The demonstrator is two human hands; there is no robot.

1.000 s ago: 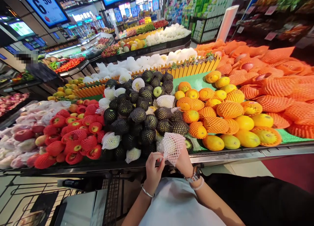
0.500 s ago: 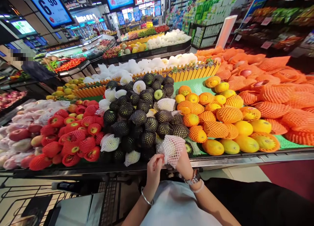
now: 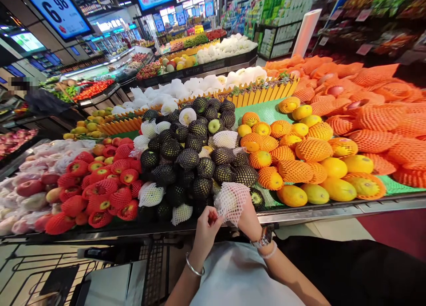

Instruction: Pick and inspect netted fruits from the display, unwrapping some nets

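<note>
Fingers of my left hand pinch the edge of the white foam net, my right hand gripping it from behind, just before the black-netted fruit.

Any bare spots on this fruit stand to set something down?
Bare green mat between the yellow fence and the netted oranges; another strip at the mangoes' right. The steel front ledge is free. The dark-netted pile and red-netted apples are packed tight.
</note>
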